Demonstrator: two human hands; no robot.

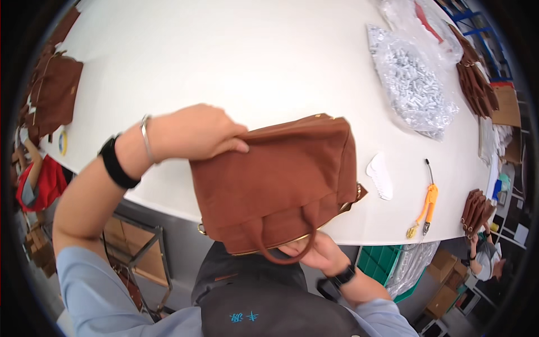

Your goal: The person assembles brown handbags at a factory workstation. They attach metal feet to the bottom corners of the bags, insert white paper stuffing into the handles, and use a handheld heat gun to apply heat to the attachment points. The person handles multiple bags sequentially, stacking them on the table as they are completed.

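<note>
Bag [275,180], brown, soft leather-like material, boxy with rounded corners, sits over the near edge of the white table [224,56], its lower part overhanging toward the wearer. Broad panel faces up, smooth with shallow creases; rolled handle [310,224] loops off the lower side, gold-toned zip edge running beneath. Small metal ring [201,228] at lower left corner. Left hand [205,132] pinches the bag's upper left edge, thumb pressed on the panel, other fingers partly hidden. Right hand [317,253] is at the zipped lower edge, by the handle, fingertips partly covered; can't tell how firmly it grips. Left wrist: shiny rigid bangle [146,139], matte black band [117,163]. Dark apron [269,314] below, plain cloth. Right of bag on table: flat white slips [380,177], overlapping, rounded outline; then slim tool [429,205] with orange grip and thin dark shaft. Farther up, crinkly clear plastic sack [415,78], full of small pale grey pieces. Far left, more brown bags [56,92], slouched; right rim, brown folded pieces [477,90], stacked. Below table at right: green plastic crate [379,261], ridged wall, and cardboard boxes [446,281], squared.
</note>
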